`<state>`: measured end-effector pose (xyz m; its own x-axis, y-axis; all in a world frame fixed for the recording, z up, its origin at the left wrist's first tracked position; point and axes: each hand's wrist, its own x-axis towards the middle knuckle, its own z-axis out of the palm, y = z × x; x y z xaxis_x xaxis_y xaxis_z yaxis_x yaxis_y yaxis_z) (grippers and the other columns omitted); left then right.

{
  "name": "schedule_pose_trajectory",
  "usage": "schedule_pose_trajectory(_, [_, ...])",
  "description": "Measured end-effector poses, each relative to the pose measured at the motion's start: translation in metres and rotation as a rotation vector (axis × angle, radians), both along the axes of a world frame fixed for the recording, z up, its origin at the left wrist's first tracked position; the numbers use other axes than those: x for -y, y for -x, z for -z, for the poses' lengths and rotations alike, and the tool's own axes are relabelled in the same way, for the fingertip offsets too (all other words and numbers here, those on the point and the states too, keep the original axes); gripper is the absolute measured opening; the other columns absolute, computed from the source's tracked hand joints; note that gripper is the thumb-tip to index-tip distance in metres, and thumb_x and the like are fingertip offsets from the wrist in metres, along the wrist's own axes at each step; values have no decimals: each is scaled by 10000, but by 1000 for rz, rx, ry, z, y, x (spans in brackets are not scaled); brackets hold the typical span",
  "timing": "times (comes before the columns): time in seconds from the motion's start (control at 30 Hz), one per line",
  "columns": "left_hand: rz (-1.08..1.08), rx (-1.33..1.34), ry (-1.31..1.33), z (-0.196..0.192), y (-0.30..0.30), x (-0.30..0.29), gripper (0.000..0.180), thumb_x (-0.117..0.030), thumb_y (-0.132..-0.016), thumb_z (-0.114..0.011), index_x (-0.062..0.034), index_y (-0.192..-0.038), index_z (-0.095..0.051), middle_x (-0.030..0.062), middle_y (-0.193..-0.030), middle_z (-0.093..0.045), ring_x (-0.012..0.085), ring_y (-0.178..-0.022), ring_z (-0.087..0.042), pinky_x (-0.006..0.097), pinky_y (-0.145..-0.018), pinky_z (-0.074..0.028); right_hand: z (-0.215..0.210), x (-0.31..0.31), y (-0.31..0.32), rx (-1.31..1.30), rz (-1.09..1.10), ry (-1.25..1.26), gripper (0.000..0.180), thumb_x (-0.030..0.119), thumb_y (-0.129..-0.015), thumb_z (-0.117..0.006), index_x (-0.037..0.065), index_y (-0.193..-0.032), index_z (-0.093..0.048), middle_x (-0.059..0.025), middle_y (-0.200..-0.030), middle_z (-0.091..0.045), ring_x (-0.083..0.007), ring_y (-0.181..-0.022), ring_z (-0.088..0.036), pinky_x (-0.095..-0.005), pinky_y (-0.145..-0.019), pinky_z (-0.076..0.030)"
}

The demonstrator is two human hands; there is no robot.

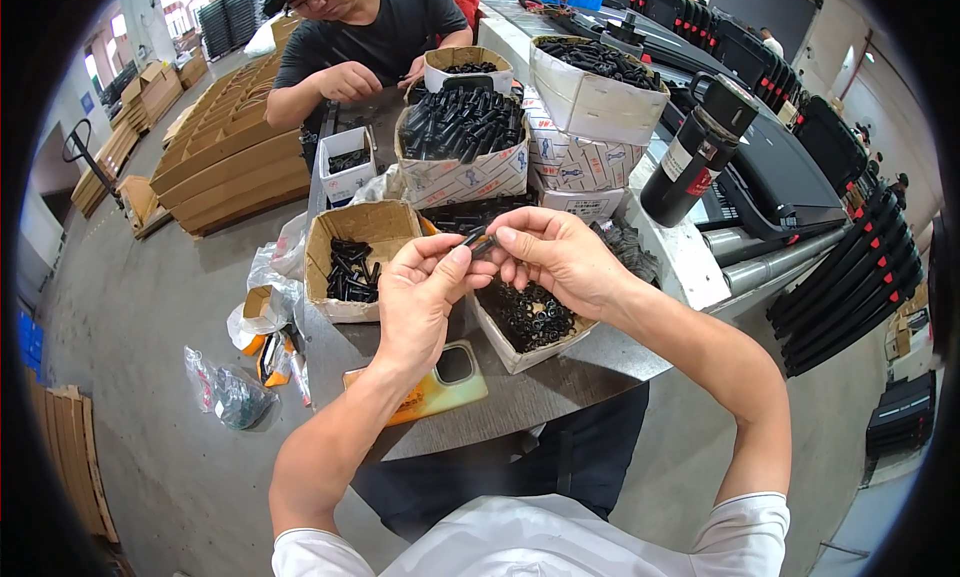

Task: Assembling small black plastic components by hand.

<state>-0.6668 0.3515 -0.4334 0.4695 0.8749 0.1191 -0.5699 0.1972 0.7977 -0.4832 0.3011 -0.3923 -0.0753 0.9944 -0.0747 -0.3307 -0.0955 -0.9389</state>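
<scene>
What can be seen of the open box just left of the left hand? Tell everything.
The open box looks like cardboard, brown inside and paler on its front wall. It stands upright on the grey tabletop, lidless. Black bolt-like parts lie loosely inside, mostly toward the near left. The left hand overlaps its right side in view; whether they touch is unclear.

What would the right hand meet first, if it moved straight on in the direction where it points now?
Beyond the small black part between the two hands, the right hand would probably meet the left hand first, close ahead; exact depth is hard to judge.
</scene>
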Motion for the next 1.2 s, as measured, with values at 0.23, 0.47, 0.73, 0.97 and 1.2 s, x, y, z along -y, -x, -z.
schedule_pose_trajectory(0.23, [-42,-33,-106,2,2,0,181,-50,-940,-638,46,-1081,-577,128,-900,-680,160,-746,-679,257,-665,-577,-5,1,1,51,-36,1,179,172,-995,-581,12,-1070,-606,-40,-840,-635,-87,-692,-598,-210,-579,-489])
schedule_pose_trajectory(0.47, [-134,-118,-242,-3,1,3,180,-34,-923,-660,40,-1070,-587,108,-885,-674,130,-718,-657,250,-629,-562,-3,4,-1,7,-61,26,188,188,-998,-578,37,-1107,-598,-40,-846,-632,-98,-685,-596,-217,-562,-473])
schedule_pose_trajectory(0.73, [-196,-158,-363,-4,0,5,174,-24,-922,-660,45,-1064,-588,105,-884,-672,125,-732,-663,251,-641,-572,-4,7,0,-40,-88,30,173,186,-1006,-560,47,-1107,-580,-34,-849,-624,-95,-676,-583,-216,-554,-450])
schedule_pose_trajectory(0.97, [-137,-87,-228,-1,1,2,174,-46,-933,-650,50,-1062,-584,115,-880,-675,138,-729,-674,263,-648,-585,-2,9,8,-4,-3,-55,158,188,-1014,-546,62,-1106,-573,-31,-840,-626,-92,-668,-597,-209,-547,-469])
schedule_pose_trajectory(1.2, [-52,22,-40,-1,-1,5,170,-60,-945,-638,44,-1064,-577,113,-864,-677,146,-732,-682,266,-662,-590,-2,8,14,-11,25,-59,165,204,-1024,-527,63,-1100,-568,-24,-815,-619,-85,-645,-586,-208,-512,-448])
